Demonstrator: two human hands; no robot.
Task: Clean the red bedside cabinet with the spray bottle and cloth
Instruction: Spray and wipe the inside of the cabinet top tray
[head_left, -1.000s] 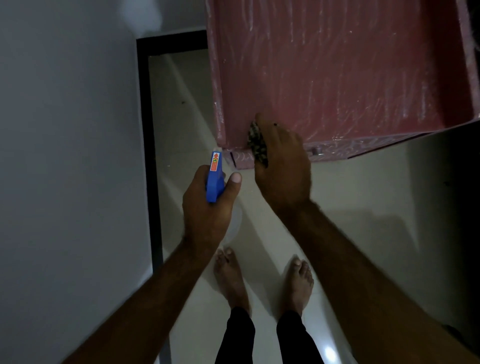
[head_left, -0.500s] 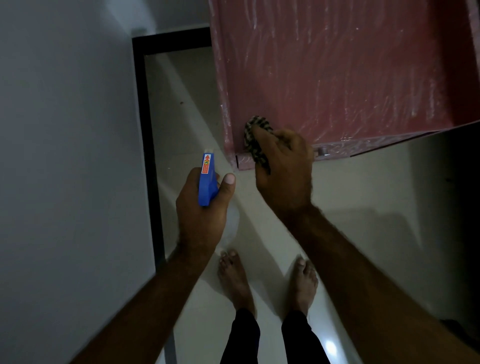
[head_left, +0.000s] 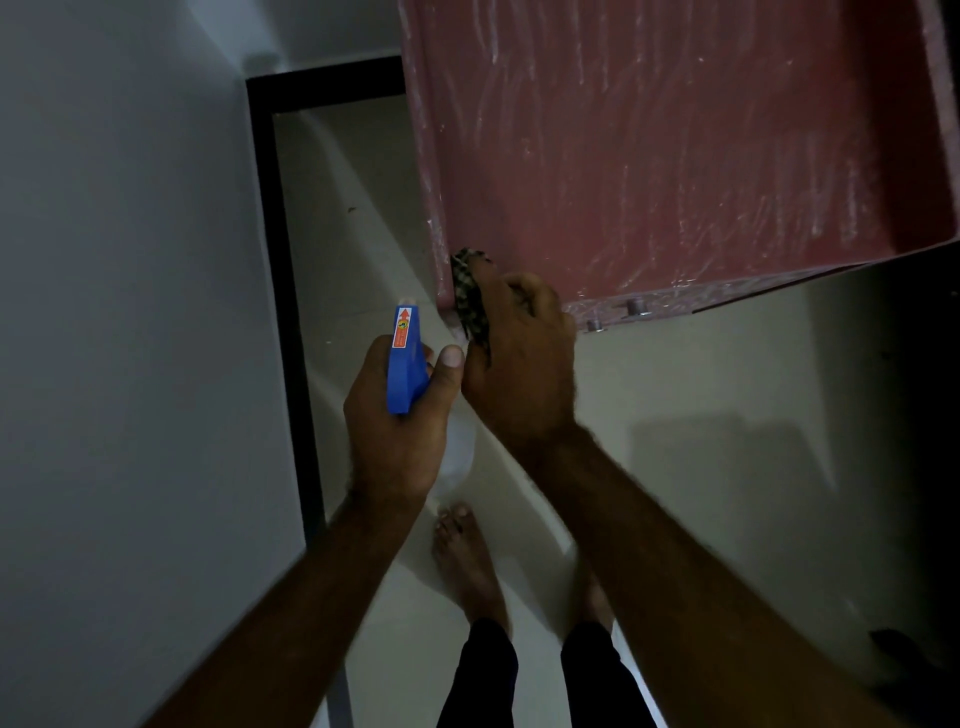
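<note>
The right hand (head_left: 519, 364) is clenching the cloth (head_left: 470, 299) against the near corner of the cabinet (head_left: 675, 156), most of which is lying toward 1 o'clock from there, and the left hand (head_left: 395, 431), just beside at 8 o'clock, is gripping the spray bottle (head_left: 405, 364), nozzle toward 12.

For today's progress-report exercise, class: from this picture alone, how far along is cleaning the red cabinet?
Done: whitish streaks across the red cabinet top suggest it was sprayed and partly wiped. In hand: the right hand holds the patterned cloth at the near-left corner; the left hand grips the blue spray bottle. Left: the streaks need wiping off, probably.
</note>
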